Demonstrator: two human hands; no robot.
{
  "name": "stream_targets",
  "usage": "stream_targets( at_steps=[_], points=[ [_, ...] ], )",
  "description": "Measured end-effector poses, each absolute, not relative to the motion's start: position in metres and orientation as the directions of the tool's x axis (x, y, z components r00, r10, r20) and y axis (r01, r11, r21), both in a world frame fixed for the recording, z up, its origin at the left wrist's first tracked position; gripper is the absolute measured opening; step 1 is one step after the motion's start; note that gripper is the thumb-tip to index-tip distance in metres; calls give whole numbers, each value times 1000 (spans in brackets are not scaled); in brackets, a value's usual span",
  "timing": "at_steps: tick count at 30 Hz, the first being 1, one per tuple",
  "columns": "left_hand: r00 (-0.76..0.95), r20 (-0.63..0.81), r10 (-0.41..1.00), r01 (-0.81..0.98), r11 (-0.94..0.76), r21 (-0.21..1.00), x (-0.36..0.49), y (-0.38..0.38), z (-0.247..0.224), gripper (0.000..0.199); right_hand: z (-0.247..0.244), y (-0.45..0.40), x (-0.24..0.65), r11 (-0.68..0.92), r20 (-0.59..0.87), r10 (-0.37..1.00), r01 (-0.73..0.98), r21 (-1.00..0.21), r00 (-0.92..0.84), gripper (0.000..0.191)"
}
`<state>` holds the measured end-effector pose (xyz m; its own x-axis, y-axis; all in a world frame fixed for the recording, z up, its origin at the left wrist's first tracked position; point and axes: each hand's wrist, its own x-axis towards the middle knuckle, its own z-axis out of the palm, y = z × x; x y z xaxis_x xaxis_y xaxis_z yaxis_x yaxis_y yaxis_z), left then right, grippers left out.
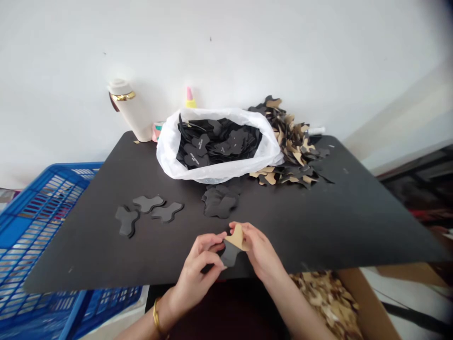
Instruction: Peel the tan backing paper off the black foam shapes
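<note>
My left hand [199, 266] pinches the edge of a flat dark-grey die-cut piece [230, 253] above the table's front edge. A tan paper backing [237, 237] is folded up from the far side of that piece, and my right hand [261, 249] grips it between thumb and fingers. Just beyond my hands lies a pile of dark-grey pieces [220, 202]. To the left rest small stacks of three-lobed dark pieces [166, 212]. Behind them stands a white plastic bag [219, 174] filled with black lobed pieces [199, 145], some with small white print.
On the black table [318, 226], a heap of black and tan scraps [290, 146] spreads right of the bag. A white tumbler [132, 115] stands at the back left. Blue baskets [42, 217] flank the table's left side; a cardboard box [371, 302] of tan scraps sits below right.
</note>
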<state>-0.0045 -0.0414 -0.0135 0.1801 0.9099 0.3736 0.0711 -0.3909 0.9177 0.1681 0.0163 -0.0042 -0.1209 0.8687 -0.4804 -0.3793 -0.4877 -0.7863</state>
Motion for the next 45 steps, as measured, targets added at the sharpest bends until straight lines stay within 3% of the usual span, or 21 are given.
stream_targets(
  at_steps=[5, 8, 11, 14, 18, 22, 30, 33, 37, 40, 45],
  points=[
    [108, 330, 938, 130, -342, 931, -8, -43, -13, 20, -6, 18, 158, -477, -547, 824, -702, -529, -148, 17],
    [66, 329, 942, 145, -335, 931, -12, -43, -11, 19, -2, 30, 164, -360, -490, 867, -796, -486, -92, 24],
    [-1, 209, 978, 31, -208, 978, -12, -43, -9, 14, 2, 40, 180, -289, -446, 894, -804, -520, -33, 26],
    [-89, 1, 996, -209, -19, 978, -9, -40, -10, 13, 0, 38, 197, -267, -354, 935, -645, -716, 5, 17],
    [-157, -208, 965, -461, 115, 880, -6, -32, -11, 13, -13, 22, 203, -326, -304, 944, -211, -921, -130, 36],
    [-142, -311, 940, -588, 173, 790, -6, -26, -11, 14, -19, 20, 188, -320, -321, 937, 30, -947, -140, 43],
    [-88, -362, 928, -672, 213, 710, -4, -27, -9, 14, -15, 38, 163, -282, -291, 952, 99, -954, -92, 35],
    [-161, -322, 933, -544, 188, 818, -5, -23, -11, 14, -9, 43, 164, -203, -220, 973, 198, -959, -68, 33],
    [-317, -104, 943, -46, 95, 994, -9, -5, -16, 10, 3, 58, 165, -41, -65, 997, 417, -908, -45, 29],
    [-310, 70, 948, 272, 18, 962, -14, 12, -20, 7, 6, 72, 165, 59, 39, 998, 543, -838, -49, 26],
    [-268, 188, 945, 498, -31, 867, -18, 29, -27, 4, -2, 85, 165, 142, 137, 989, 634, -760, -56, 23]
  ],
)
